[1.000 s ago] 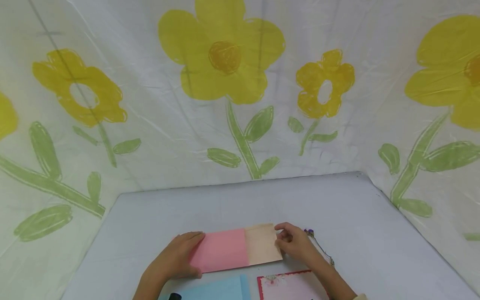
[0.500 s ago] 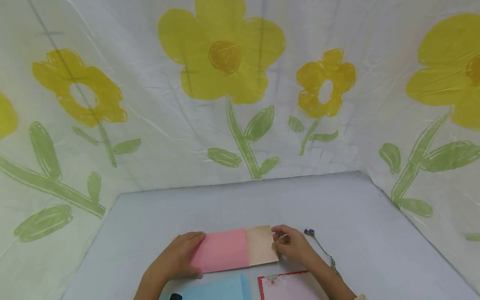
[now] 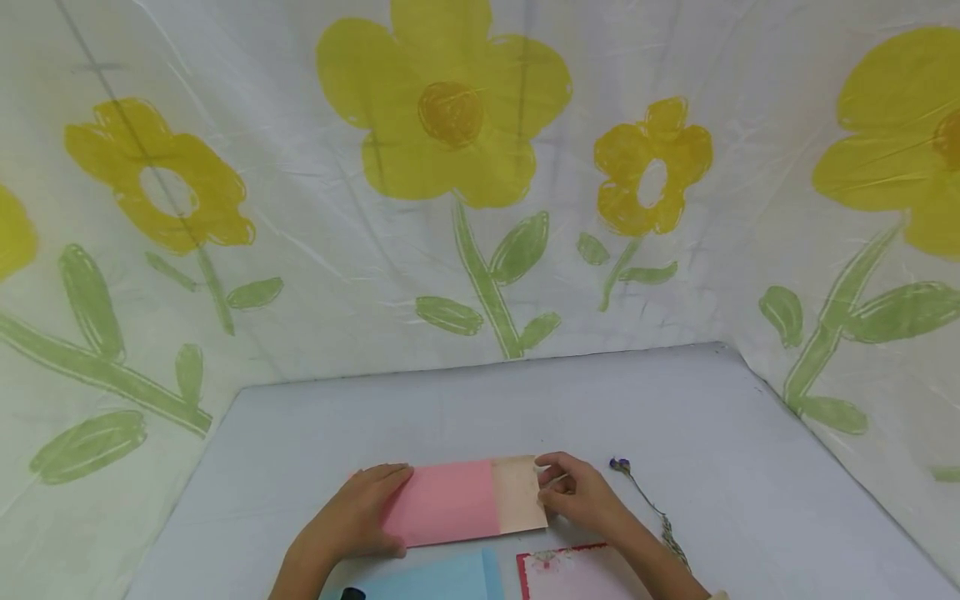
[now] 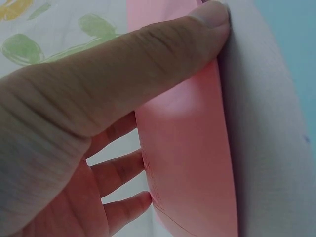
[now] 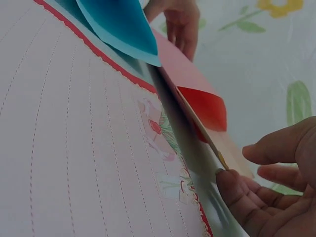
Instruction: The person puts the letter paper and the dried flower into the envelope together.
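My left hand point(image 3: 363, 512) grips the left end of a pink envelope point(image 3: 450, 502), its thumb along the near edge and its fingers at the far side, as the left wrist view shows point(image 4: 182, 143). A beige card point(image 3: 517, 493) sticks out of the envelope's right end, partly hidden inside it. In the right wrist view the envelope's mouth shows a red inner side point(image 5: 205, 108) around the card. The thumb and bent fingers of my right hand point(image 3: 581, 496) hold the card's outer end.
A light blue envelope point(image 3: 435, 579) lies at the front, with a small black object point(image 3: 352, 593) beside it. To its right is a red-bordered lined sheet point(image 3: 577, 575). A dried purple flower point(image 3: 619, 465) lies by the right forearm. A flower-print curtain point(image 3: 337, 275) surrounds the table.
My right hand has moved left with the card, and less of the card shows outside the pink envelope. The left hand has stayed in place.
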The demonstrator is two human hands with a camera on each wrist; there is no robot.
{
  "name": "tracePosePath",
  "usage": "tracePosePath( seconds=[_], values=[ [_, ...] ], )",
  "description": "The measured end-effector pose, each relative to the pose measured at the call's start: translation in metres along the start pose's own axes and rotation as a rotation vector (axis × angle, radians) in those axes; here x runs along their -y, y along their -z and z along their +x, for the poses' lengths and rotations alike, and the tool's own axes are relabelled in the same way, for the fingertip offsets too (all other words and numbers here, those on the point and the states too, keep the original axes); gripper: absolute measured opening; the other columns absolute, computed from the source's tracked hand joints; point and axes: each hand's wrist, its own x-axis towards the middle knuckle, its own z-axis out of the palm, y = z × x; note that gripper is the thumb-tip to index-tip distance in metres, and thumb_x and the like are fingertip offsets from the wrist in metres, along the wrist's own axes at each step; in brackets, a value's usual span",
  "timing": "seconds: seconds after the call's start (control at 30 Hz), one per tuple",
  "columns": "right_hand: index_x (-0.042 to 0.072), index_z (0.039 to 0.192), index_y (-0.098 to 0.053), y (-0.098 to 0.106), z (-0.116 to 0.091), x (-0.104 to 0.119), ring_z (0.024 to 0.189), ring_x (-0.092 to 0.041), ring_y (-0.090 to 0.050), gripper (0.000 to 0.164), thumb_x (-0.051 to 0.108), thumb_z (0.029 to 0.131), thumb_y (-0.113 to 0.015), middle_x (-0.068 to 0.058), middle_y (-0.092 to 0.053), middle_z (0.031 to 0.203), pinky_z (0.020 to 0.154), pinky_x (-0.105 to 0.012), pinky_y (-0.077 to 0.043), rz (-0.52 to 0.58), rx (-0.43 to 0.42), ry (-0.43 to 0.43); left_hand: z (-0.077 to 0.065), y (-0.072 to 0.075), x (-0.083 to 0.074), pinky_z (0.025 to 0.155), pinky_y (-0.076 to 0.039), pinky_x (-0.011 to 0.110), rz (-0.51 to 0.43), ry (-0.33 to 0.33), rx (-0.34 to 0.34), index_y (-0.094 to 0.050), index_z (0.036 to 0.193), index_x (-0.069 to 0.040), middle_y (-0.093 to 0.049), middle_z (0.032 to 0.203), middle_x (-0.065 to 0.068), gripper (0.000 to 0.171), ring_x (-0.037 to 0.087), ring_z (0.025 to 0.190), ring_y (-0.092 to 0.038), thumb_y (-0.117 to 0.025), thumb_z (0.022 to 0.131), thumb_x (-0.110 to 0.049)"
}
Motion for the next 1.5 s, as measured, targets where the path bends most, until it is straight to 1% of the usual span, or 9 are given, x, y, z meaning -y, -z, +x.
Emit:
tracePosePath(
  seconds=[0.07, 0.27, 0.47, 0.67, 0.93, 1.07, 1.3, 1.4, 1.5],
  values=[
    [0.003, 0.117, -0.053, 0.000, -0.001, 0.001, 0.077, -0.019, -0.059, 0.040, 0.008, 0.080, -0.067, -0.012, -0.059, 0.097, 0.055, -0.026, -0.051, 0.019, 0.011, 0.001, -0.001, 0.001, -0.001, 0.100, -0.027, 0.051, -0.004, -0.007, -0.004, -0.049, 0.129, -0.008, -0.049, 0.127, 0.001, 0.087, 0.024, 0.119, -0.040, -0.084, 0.054, -0.034],
    [-0.003, 0.118, -0.050, 0.000, -0.006, 0.026, 0.081, -0.028, -0.059, 0.039, 0.001, 0.082, -0.062, -0.020, -0.057, 0.101, 0.058, -0.025, -0.050, 0.059, 0.036, -0.010, -0.001, 0.001, -0.001, 0.101, -0.027, 0.050, -0.005, -0.009, -0.005, -0.049, 0.129, -0.008, -0.049, 0.127, 0.001, 0.086, 0.024, 0.120, -0.040, -0.084, 0.054, -0.033],
    [0.002, 0.119, -0.051, -0.003, 0.000, 0.003, 0.082, -0.021, -0.059, 0.039, 0.008, 0.083, -0.064, -0.014, -0.058, 0.102, 0.060, -0.026, -0.051, 0.056, 0.036, -0.015, -0.001, 0.001, 0.000, 0.100, -0.027, 0.051, -0.004, -0.023, -0.018, -0.050, 0.128, -0.007, -0.050, 0.126, 0.001, 0.086, 0.024, 0.119, -0.041, -0.084, 0.053, -0.032],
    [0.006, 0.118, -0.053, -0.004, 0.000, 0.000, 0.083, -0.018, -0.060, 0.038, 0.014, 0.082, -0.065, -0.010, -0.059, 0.102, 0.064, -0.027, -0.052, 0.053, 0.045, -0.013, 0.000, 0.001, -0.001, 0.101, -0.027, 0.050, -0.001, -0.010, -0.003, -0.049, 0.128, -0.007, -0.049, 0.127, 0.002, 0.085, 0.024, 0.120, -0.040, -0.084, 0.054, -0.032],
    [0.005, 0.117, -0.053, -0.006, 0.001, -0.001, 0.084, -0.020, -0.059, 0.037, 0.010, 0.082, -0.065, -0.010, -0.059, 0.104, 0.064, -0.026, -0.051, 0.084, 0.068, -0.014, -0.001, 0.001, -0.001, 0.100, -0.029, 0.050, -0.006, -0.030, -0.020, -0.050, 0.127, -0.005, -0.050, 0.125, 0.003, 0.085, 0.025, 0.118, -0.041, -0.084, 0.053, -0.030],
    [0.002, 0.117, -0.052, -0.007, 0.000, 0.004, 0.084, -0.023, -0.059, 0.037, 0.005, 0.083, -0.063, -0.015, -0.059, 0.104, 0.064, -0.024, -0.050, 0.096, 0.072, -0.003, -0.001, 0.002, -0.002, 0.100, -0.028, 0.049, -0.005, -0.024, -0.010, -0.050, 0.127, -0.006, -0.050, 0.126, 0.002, 0.085, 0.025, 0.118, -0.041, -0.084, 0.054, -0.031],
    [-0.006, 0.116, -0.051, -0.007, -0.007, 0.036, 0.088, -0.032, -0.058, 0.034, -0.001, 0.083, -0.059, -0.023, -0.057, 0.106, 0.067, -0.022, -0.050, 0.120, 0.094, -0.018, 0.000, 0.002, -0.003, 0.101, -0.028, 0.051, -0.006, -0.001, 0.016, -0.049, 0.129, -0.008, -0.049, 0.127, 0.002, 0.085, 0.025, 0.120, -0.040, -0.084, 0.055, -0.031],
    [-0.006, 0.116, -0.050, -0.008, -0.008, 0.037, 0.090, -0.035, -0.058, 0.034, -0.001, 0.084, -0.058, -0.024, -0.056, 0.108, 0.067, -0.023, -0.051, 0.142, 0.104, -0.011, 0.000, 0.002, -0.003, 0.101, -0.027, 0.050, -0.007, 0.004, 0.018, -0.049, 0.129, -0.008, -0.049, 0.127, 0.002, 0.084, 0.025, 0.120, -0.040, -0.084, 0.055, -0.031],
    [-0.004, 0.118, -0.050, -0.011, -0.006, 0.027, 0.090, -0.034, -0.058, 0.034, 0.001, 0.085, -0.058, -0.023, -0.056, 0.109, 0.067, -0.024, -0.051, 0.164, 0.107, -0.005, 0.000, 0.003, -0.003, 0.101, -0.027, 0.051, -0.006, 0.011, 0.019, -0.049, 0.128, -0.008, -0.049, 0.127, 0.002, 0.084, 0.025, 0.120, -0.040, -0.084, 0.055, -0.032]
  ],
)
